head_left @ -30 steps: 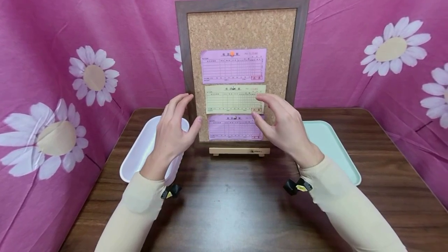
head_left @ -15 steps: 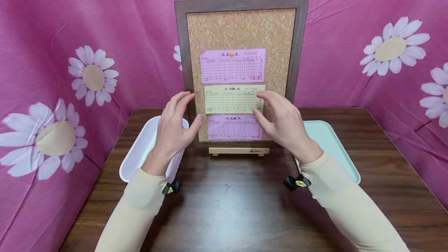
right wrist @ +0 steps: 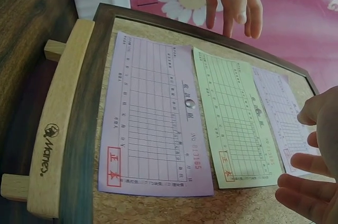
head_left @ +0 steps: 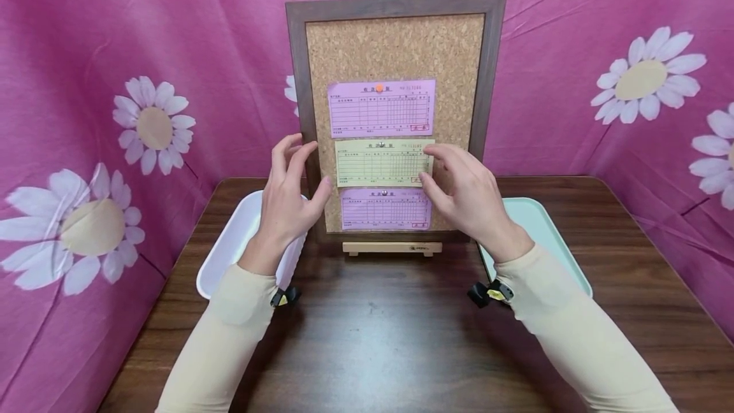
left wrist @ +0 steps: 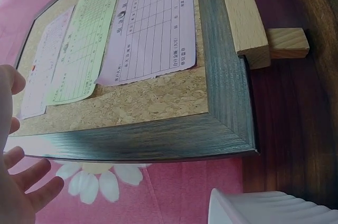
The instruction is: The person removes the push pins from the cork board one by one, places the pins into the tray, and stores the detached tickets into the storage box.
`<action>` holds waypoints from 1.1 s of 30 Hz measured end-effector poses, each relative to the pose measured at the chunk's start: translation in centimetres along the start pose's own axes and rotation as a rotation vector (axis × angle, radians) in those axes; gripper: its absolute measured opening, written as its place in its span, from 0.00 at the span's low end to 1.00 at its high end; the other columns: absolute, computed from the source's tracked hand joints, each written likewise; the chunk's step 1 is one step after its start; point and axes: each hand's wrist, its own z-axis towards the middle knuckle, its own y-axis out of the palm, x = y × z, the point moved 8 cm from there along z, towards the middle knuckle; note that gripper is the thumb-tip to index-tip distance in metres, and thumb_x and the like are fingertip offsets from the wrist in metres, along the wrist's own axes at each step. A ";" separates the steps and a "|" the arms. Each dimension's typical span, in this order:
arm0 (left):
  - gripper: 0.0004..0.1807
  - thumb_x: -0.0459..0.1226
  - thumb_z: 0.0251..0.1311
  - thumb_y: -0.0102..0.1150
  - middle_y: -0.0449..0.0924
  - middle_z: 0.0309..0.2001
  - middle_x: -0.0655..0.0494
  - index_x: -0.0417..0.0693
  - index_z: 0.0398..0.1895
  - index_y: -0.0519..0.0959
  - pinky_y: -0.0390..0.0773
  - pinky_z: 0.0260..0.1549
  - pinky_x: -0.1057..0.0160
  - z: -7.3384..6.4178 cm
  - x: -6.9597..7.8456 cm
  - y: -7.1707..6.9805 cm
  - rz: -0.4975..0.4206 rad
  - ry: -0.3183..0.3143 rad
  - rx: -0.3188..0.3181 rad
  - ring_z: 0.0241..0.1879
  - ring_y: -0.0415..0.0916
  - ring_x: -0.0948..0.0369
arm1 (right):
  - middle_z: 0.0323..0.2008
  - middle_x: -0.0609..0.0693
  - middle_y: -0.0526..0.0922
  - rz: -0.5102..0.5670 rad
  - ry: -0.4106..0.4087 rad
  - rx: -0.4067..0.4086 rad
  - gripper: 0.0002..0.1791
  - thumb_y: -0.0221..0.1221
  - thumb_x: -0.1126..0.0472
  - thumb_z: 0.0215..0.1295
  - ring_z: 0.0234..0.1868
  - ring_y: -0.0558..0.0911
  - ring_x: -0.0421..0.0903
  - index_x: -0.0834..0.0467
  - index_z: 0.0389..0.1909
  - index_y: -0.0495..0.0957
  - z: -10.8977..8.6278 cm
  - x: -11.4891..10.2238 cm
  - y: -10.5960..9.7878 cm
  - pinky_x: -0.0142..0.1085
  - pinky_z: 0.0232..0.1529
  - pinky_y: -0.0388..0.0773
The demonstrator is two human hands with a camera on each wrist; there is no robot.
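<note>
A framed cork board (head_left: 395, 46) stands upright, with three printed receipt slips pinned one above another. The top purple slip (head_left: 367, 115) has an orange pushpin (head_left: 380, 88). Silver pins fix the yellow-green slip (head_left: 361, 167) and the bottom purple slip (head_left: 367, 214). At the board's left edge my left hand (head_left: 287, 199) is raised, its fingers spread and holding nothing. My right hand (head_left: 473, 199) is on the other side, thumb and index finger apart; their tips overlap the yellow-green slip's right edge in the head view. The right wrist view shows its fingers (right wrist: 306, 182) relaxed.
A white tray (head_left: 209, 266) lies on the left of the dark wooden table (head_left: 367, 349), partly behind the left hand. A mint-green tray (head_left: 545, 241) sits on the right. Below the board runs a light wooden easel ledge (head_left: 367, 248). Pink flowered cloth (head_left: 229, 50) hangs behind.
My left hand has risen slightly and its fingers have spread more. The right hand has shifted a little up and to the right. The slips and pins have stayed in place.
</note>
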 end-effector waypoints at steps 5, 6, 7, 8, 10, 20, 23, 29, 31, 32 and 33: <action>0.33 0.46 0.68 0.62 0.60 0.78 0.40 0.44 0.74 0.74 0.82 0.53 0.40 0.7 -0.3 0.3 -0.024 -0.039 -0.007 0.71 0.74 0.44 | 0.58 0.64 0.86 0.011 0.008 0.004 0.22 0.68 0.64 0.70 0.53 0.85 0.60 0.68 0.62 0.80 0.4 0.2 -0.3 0.56 0.56 0.81; 0.33 0.46 0.68 0.62 0.59 0.79 0.40 0.44 0.74 0.73 0.82 0.54 0.40 0.8 -0.4 0.4 -0.027 -0.049 -0.015 0.71 0.73 0.44 | 0.57 0.65 0.86 0.014 0.008 0.006 0.22 0.68 0.64 0.70 0.53 0.85 0.60 0.69 0.62 0.80 0.4 0.2 -0.3 0.56 0.56 0.81; 0.34 0.46 0.67 0.62 0.57 0.80 0.40 0.44 0.75 0.73 0.82 0.54 0.40 1.0 -0.5 0.5 -0.033 -0.057 -0.020 0.71 0.74 0.44 | 0.57 0.64 0.86 0.016 0.007 0.007 0.22 0.68 0.64 0.71 0.53 0.85 0.60 0.68 0.61 0.80 0.5 0.3 -0.4 0.55 0.55 0.81; 0.35 0.46 0.67 0.63 0.57 0.80 0.40 0.44 0.75 0.72 0.82 0.54 0.40 1.1 -0.5 0.5 -0.038 -0.065 -0.027 0.70 0.74 0.44 | 0.57 0.64 0.86 0.017 0.007 0.007 0.22 0.68 0.64 0.71 0.52 0.85 0.60 0.68 0.61 0.80 0.6 0.3 -0.4 0.55 0.54 0.81; 0.36 0.46 0.67 0.63 0.56 0.81 0.41 0.45 0.76 0.71 0.82 0.52 0.39 1.3 -0.6 0.6 -0.045 -0.076 -0.038 0.68 0.75 0.42 | 0.56 0.64 0.86 0.019 0.007 0.004 0.22 0.67 0.64 0.71 0.51 0.84 0.60 0.68 0.62 0.80 0.8 0.4 -0.5 0.54 0.52 0.81; 0.43 0.47 0.66 0.62 0.54 0.82 0.42 0.45 0.83 0.62 0.81 0.62 0.40 2.7 -1.5 0.8 -0.134 -0.132 -0.071 0.67 0.75 0.42 | 0.56 0.63 0.86 0.025 0.030 -0.020 0.23 0.67 0.64 0.71 0.44 0.83 0.59 0.67 0.63 0.79 1.7 0.9 -0.3 0.51 0.48 0.79; 0.43 0.46 0.67 0.63 0.52 0.83 0.44 0.47 0.84 0.61 0.79 0.67 0.44 3.1 -1.9 0.9 -0.190 -0.157 -0.081 0.68 0.74 0.43 | 0.57 0.62 0.86 0.034 0.032 -0.021 0.23 0.67 0.64 0.71 0.46 0.83 0.59 0.66 0.64 0.80 1.9 0.9 -0.3 0.51 0.49 0.79; 0.42 0.43 0.67 0.63 0.52 0.83 0.42 0.48 0.83 0.61 0.75 0.71 0.41 3.9 -2.3 1.1 -0.300 -0.177 -0.093 0.74 0.69 0.39 | 0.57 0.62 0.86 0.046 0.011 -0.012 0.21 0.65 0.65 0.72 0.50 0.85 0.59 0.67 0.63 0.80 2.4 0.7 -0.4 0.51 0.51 0.81; 0.42 0.42 0.67 0.63 0.53 0.82 0.41 0.48 0.83 0.62 0.75 0.70 0.39 4.2 -2.3 1.1 -0.325 -0.171 -0.098 0.74 0.68 0.37 | 0.57 0.63 0.86 0.050 -0.001 -0.010 0.21 0.65 0.65 0.72 0.51 0.85 0.59 0.68 0.63 0.80 2.7 0.5 -0.4 0.51 0.51 0.83; 0.42 0.41 0.67 0.63 0.53 0.82 0.40 0.48 0.83 0.62 0.74 0.70 0.38 4.4 -2.4 1.2 -0.336 -0.169 -0.101 0.74 0.68 0.37 | 0.58 0.63 0.86 0.052 -0.004 -0.010 0.21 0.65 0.65 0.72 0.51 0.85 0.59 0.68 0.62 0.79 2.8 0.5 -0.4 0.51 0.51 0.83; 0.41 0.41 0.67 0.63 0.53 0.81 0.39 0.47 0.83 0.62 0.75 0.69 0.38 4.6 -2.4 1.2 -0.352 -0.167 -0.105 0.73 0.69 0.36 | 0.58 0.64 0.86 0.055 -0.005 -0.010 0.21 0.65 0.65 0.72 0.51 0.85 0.60 0.68 0.62 0.80 2.9 0.4 -0.4 0.51 0.52 0.83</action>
